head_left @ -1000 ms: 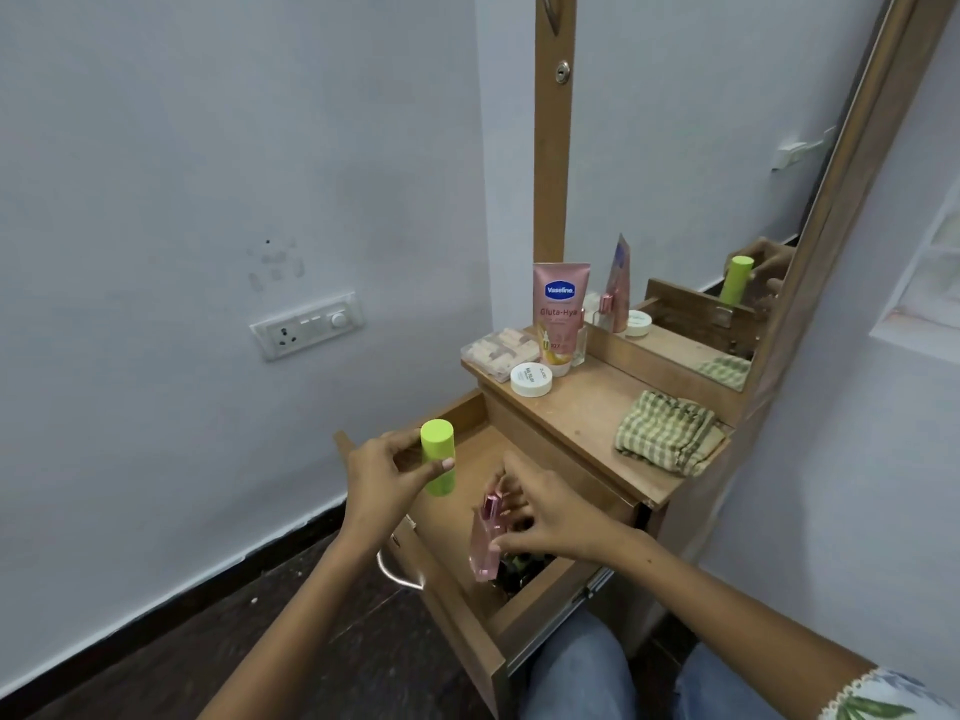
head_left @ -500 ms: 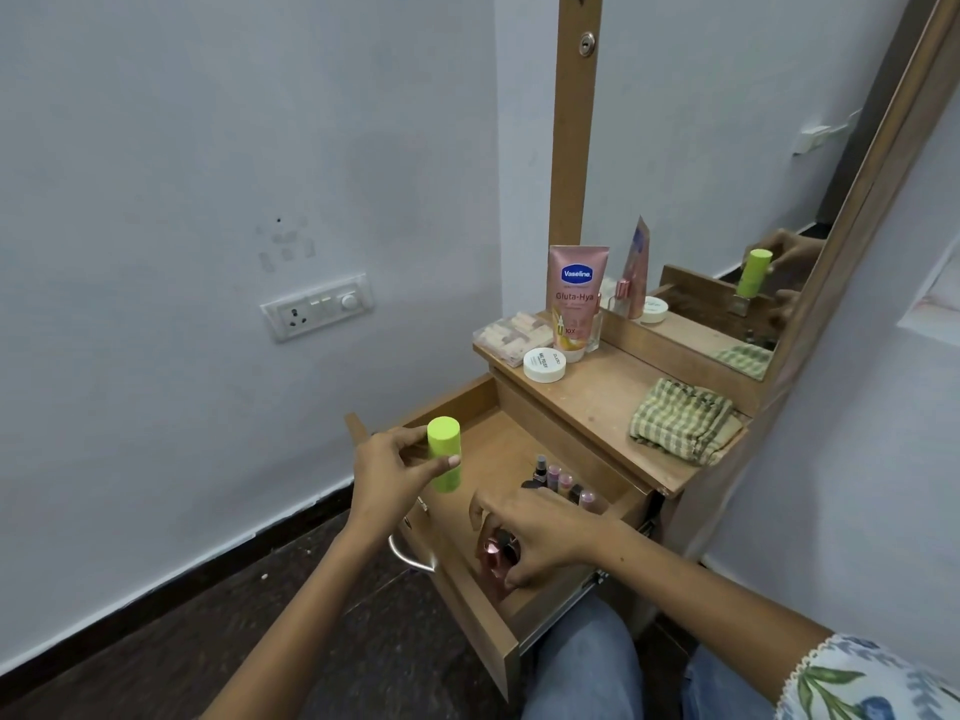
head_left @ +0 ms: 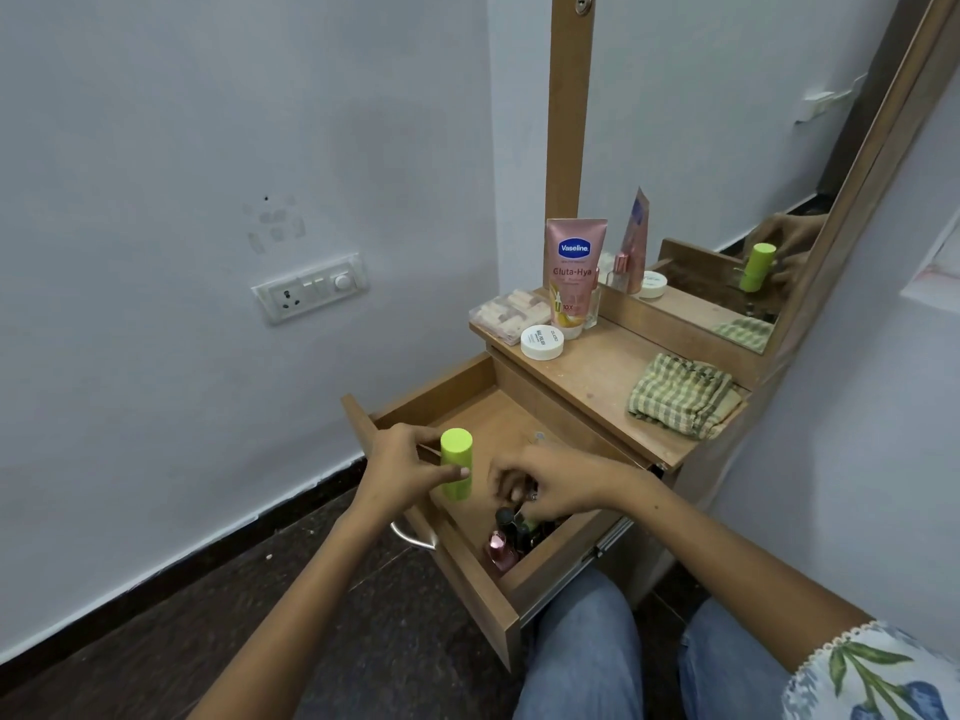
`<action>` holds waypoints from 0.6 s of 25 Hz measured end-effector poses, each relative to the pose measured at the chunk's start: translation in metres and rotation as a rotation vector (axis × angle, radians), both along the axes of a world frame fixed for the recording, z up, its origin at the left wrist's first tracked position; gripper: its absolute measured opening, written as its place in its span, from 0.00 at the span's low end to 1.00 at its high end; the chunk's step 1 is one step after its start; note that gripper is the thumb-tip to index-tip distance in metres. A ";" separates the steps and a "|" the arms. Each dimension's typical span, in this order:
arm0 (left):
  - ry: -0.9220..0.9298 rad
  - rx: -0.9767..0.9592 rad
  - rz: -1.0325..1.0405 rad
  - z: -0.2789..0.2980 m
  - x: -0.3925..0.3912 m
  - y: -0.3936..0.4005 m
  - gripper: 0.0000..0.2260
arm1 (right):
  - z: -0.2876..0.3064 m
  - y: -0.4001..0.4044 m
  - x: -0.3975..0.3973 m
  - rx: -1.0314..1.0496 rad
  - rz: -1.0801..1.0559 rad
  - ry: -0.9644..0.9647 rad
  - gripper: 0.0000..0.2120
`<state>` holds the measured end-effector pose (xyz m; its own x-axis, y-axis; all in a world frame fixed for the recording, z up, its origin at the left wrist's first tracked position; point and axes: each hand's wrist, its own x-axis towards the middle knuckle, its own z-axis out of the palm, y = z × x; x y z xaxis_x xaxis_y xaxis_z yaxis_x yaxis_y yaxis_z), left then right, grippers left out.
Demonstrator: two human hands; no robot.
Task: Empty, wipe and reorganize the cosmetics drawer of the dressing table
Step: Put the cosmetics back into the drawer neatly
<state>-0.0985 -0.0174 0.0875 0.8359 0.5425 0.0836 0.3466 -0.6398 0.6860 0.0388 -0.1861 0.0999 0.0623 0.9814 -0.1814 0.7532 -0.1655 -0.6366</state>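
Lime-green tube (head_left: 456,464) pinched in the left hand (head_left: 402,467) over the open drawer (head_left: 498,423); right hand (head_left: 550,480) curls onto small bottles (head_left: 511,532) in its near corner, emptying under way; next, lift them to the bench (head_left: 597,371)

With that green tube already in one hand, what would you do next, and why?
Probably lift a small bottle out with the right hand, whose fingers are down among the bottles in the open wooden drawer; the left hand holds the lime-green cylindrical tube.
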 end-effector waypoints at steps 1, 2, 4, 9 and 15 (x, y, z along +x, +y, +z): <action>0.051 0.021 -0.040 0.000 0.002 -0.001 0.20 | 0.002 -0.004 0.005 0.054 -0.045 0.000 0.16; 0.100 0.041 -0.087 0.001 0.004 -0.002 0.20 | 0.002 -0.008 0.010 0.099 -0.081 0.000 0.14; 0.201 0.086 -0.176 0.000 0.007 -0.006 0.19 | 0.000 -0.017 0.017 0.146 -0.141 0.013 0.13; 0.353 0.196 -0.325 -0.013 0.013 -0.010 0.17 | -0.010 -0.028 0.021 0.223 -0.242 0.037 0.11; 0.434 0.185 -0.500 -0.023 0.018 -0.006 0.17 | -0.016 -0.036 0.025 0.268 -0.304 0.076 0.11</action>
<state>-0.0807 -0.0234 0.0647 0.9609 0.0923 -0.2610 0.1981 -0.8878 0.4155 0.0636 -0.2224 0.0838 0.3528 0.9336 0.0631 0.6450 -0.1937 -0.7393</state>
